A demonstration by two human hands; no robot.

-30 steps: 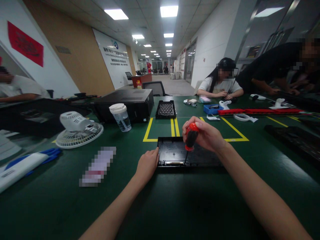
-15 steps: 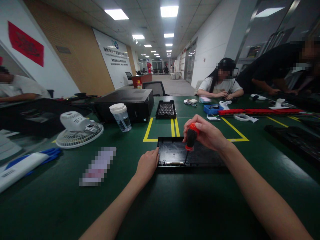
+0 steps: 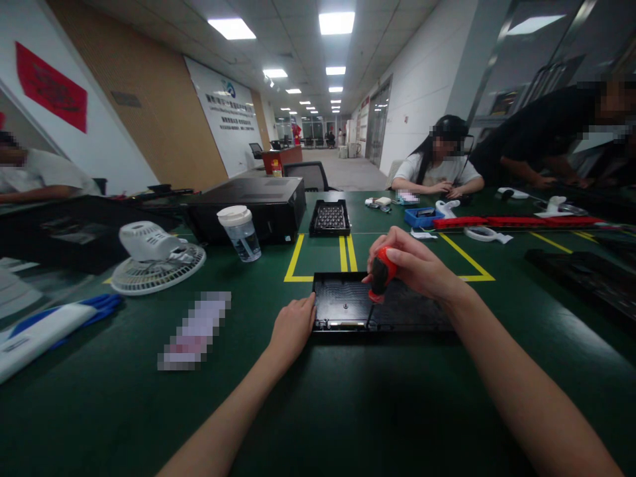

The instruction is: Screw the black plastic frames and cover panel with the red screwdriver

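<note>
A shallow black plastic casing lies open side up on the green table in front of me. My left hand grips its left end, fingertips at the side wall. In my right hand is a red and black screwdriver, held by the handle. Its shaft points down, slightly tilted, and the tip meets the casing's near edge beside a thin metallic strip. Whether a screw sits under the tip is too small to tell. My right hand and forearm hide part of the casing's right side.
Beyond the casing are yellow tape lines and a black tray of small parts. To the left stand a lidded cup, a white fan and a large black box. A blue bin is farther right, near a seated person.
The screwdriver handle leans slightly more to the right, and my right hand has turned a little with it. The tip and my left hand stay in place.
</note>
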